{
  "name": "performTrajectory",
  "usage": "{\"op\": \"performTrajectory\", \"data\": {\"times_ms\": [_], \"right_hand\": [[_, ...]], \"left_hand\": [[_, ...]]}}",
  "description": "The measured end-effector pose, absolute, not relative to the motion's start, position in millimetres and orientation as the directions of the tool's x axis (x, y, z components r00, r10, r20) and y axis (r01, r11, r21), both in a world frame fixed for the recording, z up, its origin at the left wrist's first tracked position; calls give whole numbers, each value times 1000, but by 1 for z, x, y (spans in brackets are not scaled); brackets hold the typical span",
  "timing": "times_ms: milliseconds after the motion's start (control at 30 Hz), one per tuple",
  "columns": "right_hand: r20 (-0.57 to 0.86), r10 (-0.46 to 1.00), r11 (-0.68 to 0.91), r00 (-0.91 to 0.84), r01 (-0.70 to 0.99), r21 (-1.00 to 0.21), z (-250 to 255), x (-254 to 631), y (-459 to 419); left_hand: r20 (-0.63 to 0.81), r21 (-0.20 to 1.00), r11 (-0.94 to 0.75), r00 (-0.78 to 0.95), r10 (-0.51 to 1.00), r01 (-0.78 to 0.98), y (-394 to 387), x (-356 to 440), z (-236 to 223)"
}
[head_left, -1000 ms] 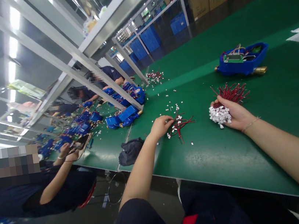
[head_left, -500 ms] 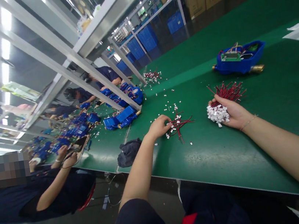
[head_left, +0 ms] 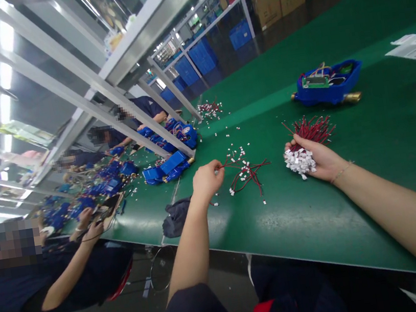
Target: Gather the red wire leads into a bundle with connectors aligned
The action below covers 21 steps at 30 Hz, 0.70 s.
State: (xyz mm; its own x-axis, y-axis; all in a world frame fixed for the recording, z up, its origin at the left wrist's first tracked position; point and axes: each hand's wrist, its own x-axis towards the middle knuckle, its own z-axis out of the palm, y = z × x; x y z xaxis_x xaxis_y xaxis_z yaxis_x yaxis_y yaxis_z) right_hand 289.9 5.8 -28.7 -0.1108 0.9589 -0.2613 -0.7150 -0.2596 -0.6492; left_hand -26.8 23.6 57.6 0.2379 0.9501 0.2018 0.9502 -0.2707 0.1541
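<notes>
In the head view, my right hand [head_left: 322,160] is closed around a thick bundle of red and dark wires with white connectors [head_left: 300,161]. The connectors face me and the wire ends fan out on the far side. My left hand [head_left: 208,180] is pinched on a connector wire [head_left: 228,163], whose red lead runs out to the right from the fingertips. The fingers partly hide its end. Just right of this hand lies a loose pile of red wires with white connectors [head_left: 249,173] on the green table [head_left: 299,231].
A blue housing with a circuit board and brass fitting [head_left: 329,84] lies behind my right hand. More blue housings [head_left: 169,166] sit by the metal shelf posts at left. A dark cloth [head_left: 176,217] lies near the edge. A co-worker's hands [head_left: 89,224] are at far left.
My left hand has drawn back leftward from the wire pile, with a red wire now stretching from its fingers. The pile has spread a little. My right hand still holds the bundle.
</notes>
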Motion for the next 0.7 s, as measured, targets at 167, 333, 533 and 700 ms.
{"op": "performTrajectory", "data": {"times_ms": [167,333,533,700], "right_hand": [[-266,948,-302,-175,-760,-576,-23,283,0],[-239,931,-364,-276,-738,-568,-24,277,-9],[-265,912,-408,-312,-655,-636,-26,268,-21],[-197,926,-367,-323,-644,-672,-22,267,-24]], "left_hand": [[324,125,-224,174,930,966,-3,-8,77],[526,431,-278,12,850,858,-20,28,75],[368,758,-281,-30,930,588,-28,87,44],[367,475,-435,278,888,764,-55,128,21]]}}
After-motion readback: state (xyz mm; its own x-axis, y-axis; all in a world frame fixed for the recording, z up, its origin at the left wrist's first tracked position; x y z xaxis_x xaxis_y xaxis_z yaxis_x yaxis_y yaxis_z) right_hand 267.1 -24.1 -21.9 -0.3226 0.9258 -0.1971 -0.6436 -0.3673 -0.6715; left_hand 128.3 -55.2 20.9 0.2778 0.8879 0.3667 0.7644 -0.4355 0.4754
